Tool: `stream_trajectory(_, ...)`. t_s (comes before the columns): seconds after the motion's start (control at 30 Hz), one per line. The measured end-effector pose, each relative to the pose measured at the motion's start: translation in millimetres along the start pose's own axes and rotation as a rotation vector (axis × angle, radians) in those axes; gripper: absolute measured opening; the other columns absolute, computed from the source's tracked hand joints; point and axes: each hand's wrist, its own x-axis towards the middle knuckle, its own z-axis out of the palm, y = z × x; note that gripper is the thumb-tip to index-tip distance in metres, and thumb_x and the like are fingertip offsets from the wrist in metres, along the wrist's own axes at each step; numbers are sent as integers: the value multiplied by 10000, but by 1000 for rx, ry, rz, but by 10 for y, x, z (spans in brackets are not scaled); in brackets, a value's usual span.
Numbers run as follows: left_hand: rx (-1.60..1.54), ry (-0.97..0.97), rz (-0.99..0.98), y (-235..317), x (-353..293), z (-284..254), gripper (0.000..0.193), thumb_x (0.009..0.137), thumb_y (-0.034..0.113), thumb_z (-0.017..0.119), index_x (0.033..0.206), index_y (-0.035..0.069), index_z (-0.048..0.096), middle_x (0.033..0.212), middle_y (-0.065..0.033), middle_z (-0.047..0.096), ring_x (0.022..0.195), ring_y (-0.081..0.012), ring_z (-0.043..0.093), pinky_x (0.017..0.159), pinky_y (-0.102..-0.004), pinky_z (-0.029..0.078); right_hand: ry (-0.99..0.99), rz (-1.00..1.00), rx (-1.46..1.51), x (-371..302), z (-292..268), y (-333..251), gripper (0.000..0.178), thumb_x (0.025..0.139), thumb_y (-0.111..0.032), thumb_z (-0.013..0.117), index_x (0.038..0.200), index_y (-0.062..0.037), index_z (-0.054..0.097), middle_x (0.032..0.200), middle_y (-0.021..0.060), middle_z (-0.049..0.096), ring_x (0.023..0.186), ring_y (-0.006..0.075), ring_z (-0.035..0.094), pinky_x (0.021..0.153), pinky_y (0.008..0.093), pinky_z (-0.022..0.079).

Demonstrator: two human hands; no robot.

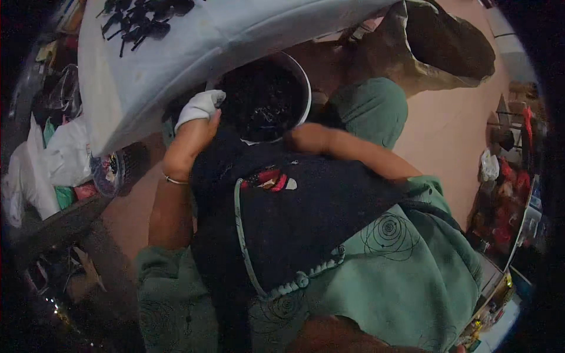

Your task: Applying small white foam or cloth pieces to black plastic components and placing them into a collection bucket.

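White-rimmed tub (308, 88), one: at 12 o'clock, partly under the edge of the table, filled with dark contents (256, 85) too dim to tell piece by piece.

Left hand (199, 130), one: at the tub's 9 o'clock edge, the fingers covered by a white cloth (197, 107), the thumb bare along its side; from where I stand I cannot tell how tightly it grips. Thin bracelet (175, 180), one, on that wrist.

Right hand (309, 138), one: bare, blurred, at the tub's 5 o'clock edge; its fingers are indistinct, so I cannot tell whether they are clenched or free.

Dark apron-like cloth (318, 200), one: spread over the lap, with a red-and-pink patch (269, 180) and pale trim (242, 232). Green garment (388, 235), printed with dark rings, beneath it; green-clad knee (376, 112) at 2 o'clock.

Pale-covered table (182, 65): from 10 to 12 o'clock, bearing a heap of thin-stemmed black pieces (144, 17) at 11.

Olive-brown sack (382, 53), open-mouthed: between 1 and 2 o'clock.

White plastic bags (70, 153) and a clear plastic container (109, 176): 9 o'clock.

Red bundles (506, 206): 3 o'clock.
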Motion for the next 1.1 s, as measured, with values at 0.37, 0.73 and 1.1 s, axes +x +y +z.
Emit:
stream_trajectory(0.37,137,-243,-72,-249,264,504,251,718,26,510,960,53,569,938,-160,575,906,-324,539,794,-370,429,-200,-85,-4,195,237,-50,249,723,-192,504,887,-18,576,877,183,589,844,326,573,692,409,468)
stream_trajectory(0.73,346,-236,-565,-600,175,208,418,788,362,465,907,-21,583,926,-258,564,899,-408,527,804,-426,398,-200,-216,-122,183,473,-85,269,783,-199,443,968,-33,547,956,169,572,929,319,553,729,400,477)
stream_trajectory(1.1,349,-82,-229,-652,193,944,445,778,373,532,1040,13,548,950,-211,576,890,-406,533,805,-423,404,-185,-219,-65,124,316,-194,281,790,-216,435,996,-65,552,972,161,573,933,291,557,733,398,472)
